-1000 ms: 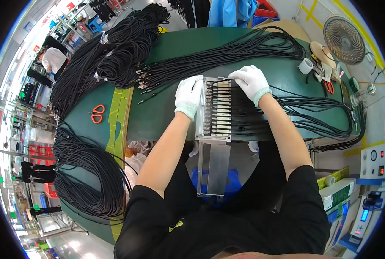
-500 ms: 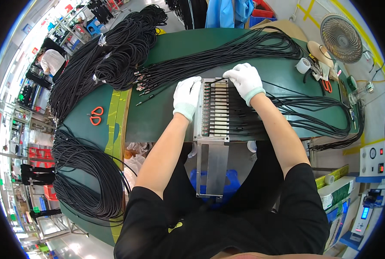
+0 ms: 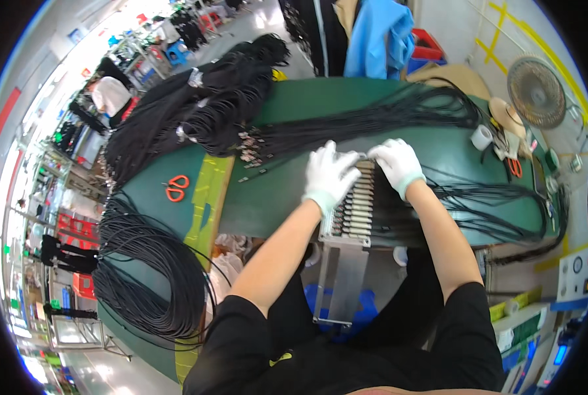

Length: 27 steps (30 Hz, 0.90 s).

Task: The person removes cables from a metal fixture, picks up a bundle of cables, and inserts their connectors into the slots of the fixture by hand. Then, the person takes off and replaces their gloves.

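A metal fixture (image 3: 358, 232) with a row of slots holds several black cable ends side by side, at the table's front edge. My left hand (image 3: 331, 176), in a white glove, reaches over its left side with the fingers spread, the index fingertip at the far end. My right hand (image 3: 396, 163), also gloved, pinches a black cable at the far right corner; its fingertips mostly hide that cable. The two hands' fingertips nearly meet there. From the fixture, black cables (image 3: 488, 192) run off to the right in loops.
A long cable bundle (image 3: 366, 122) lies behind the fixture. Coiled cables (image 3: 152, 276) and a big cable heap (image 3: 208, 99) fill the left side. Orange-handled scissors (image 3: 176, 188) lie by a yellow strip (image 3: 208, 191). A white roll (image 3: 481, 137) and a fan (image 3: 536, 92) stand at right.
My left hand has moved from the fixture's left edge over its top, with fingers spreading. My right hand stays at the far corner. The whole view has shifted and tilted.
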{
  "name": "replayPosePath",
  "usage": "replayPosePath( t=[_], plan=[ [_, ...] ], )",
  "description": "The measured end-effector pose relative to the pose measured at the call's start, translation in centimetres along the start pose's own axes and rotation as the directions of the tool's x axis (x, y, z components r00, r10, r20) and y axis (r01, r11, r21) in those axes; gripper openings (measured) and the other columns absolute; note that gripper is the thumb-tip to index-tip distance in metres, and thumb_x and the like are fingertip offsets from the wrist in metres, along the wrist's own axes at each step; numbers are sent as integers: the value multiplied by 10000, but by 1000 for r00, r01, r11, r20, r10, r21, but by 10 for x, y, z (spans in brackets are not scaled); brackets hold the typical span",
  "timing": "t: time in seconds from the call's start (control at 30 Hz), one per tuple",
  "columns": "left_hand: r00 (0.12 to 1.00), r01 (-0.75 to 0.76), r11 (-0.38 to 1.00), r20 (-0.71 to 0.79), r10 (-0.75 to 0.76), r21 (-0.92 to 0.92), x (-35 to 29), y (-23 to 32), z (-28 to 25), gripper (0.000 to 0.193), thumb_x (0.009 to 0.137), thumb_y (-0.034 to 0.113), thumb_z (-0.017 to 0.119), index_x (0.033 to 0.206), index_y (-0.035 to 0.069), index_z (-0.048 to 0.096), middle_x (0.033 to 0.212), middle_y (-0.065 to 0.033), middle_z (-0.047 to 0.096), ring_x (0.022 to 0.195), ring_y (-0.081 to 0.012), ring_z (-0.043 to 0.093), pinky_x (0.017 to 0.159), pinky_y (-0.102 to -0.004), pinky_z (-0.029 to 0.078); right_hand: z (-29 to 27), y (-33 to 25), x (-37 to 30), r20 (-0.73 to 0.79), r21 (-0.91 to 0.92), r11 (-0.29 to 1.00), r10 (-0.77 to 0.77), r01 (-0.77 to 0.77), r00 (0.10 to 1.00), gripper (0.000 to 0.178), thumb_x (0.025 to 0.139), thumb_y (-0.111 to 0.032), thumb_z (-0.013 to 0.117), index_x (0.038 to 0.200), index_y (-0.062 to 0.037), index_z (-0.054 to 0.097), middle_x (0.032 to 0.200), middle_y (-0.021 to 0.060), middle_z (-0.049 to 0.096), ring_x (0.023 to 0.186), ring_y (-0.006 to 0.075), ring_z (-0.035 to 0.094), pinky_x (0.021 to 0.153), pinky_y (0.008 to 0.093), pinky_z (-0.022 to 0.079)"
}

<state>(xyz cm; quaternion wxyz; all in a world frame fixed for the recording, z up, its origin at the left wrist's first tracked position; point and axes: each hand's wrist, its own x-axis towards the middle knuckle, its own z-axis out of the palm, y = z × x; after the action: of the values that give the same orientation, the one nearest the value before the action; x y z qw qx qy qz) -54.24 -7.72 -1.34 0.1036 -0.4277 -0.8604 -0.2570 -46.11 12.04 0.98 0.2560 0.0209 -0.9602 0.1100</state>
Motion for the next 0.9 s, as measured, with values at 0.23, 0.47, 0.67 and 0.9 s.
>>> replayPosePath(
  t=[0.23, 0.47, 0.67, 0.9],
  plan=[
    [981, 57, 997, 184, -67, 58, -4, 8, -15, 491, 908, 528, 519, 1358, 334, 541, 1531, -251, 250, 1402, -437, 232, 1172, -510, 120, -5, -12, -6, 44, 42, 999, 5, -7, 999, 139, 805, -146, 631, 904, -195, 716, 908, 45, 642, 933, 290, 580, 816, 401, 485],
    [990, 62, 993, 120, -74, 98, -2, 9, -15, 435, 890, 518, 542, 1277, 334, 618, 1504, -222, 322, 1361, -408, 311, 1160, -504, 176, -6, -28, -6, 85, -156, 988, 28, -14, 996, 197, 814, -166, 593, 941, -204, 738, 1046, 7, 647, 1065, 238, 547, 888, 378, 447],
    [991, 48, 994, 120, -61, 102, 0, 12, -15, 396, 900, 460, 550, 1265, 329, 629, 1484, -226, 358, 1358, -410, 328, 1156, -515, 187, -3, -26, -10, 50, -175, 984, -10, 19, 999, 204, 816, -170, 584, 954, -185, 734, 1096, 22, 637, 1095, 246, 535, 900, 395, 439],
    [997, 48, 995, 58, -53, 91, -1, 7, -8, 385, 889, 468, 551, 1239, 335, 642, 1477, -206, 361, 1325, -387, 365, 1146, -528, 207, -1, -34, -9, 74, -199, 977, -67, 81, 995, 236, 825, -170, 572, 1012, -157, 715, 1168, 56, 616, 1186, 272, 506, 982, 415, 412]
  ],
)
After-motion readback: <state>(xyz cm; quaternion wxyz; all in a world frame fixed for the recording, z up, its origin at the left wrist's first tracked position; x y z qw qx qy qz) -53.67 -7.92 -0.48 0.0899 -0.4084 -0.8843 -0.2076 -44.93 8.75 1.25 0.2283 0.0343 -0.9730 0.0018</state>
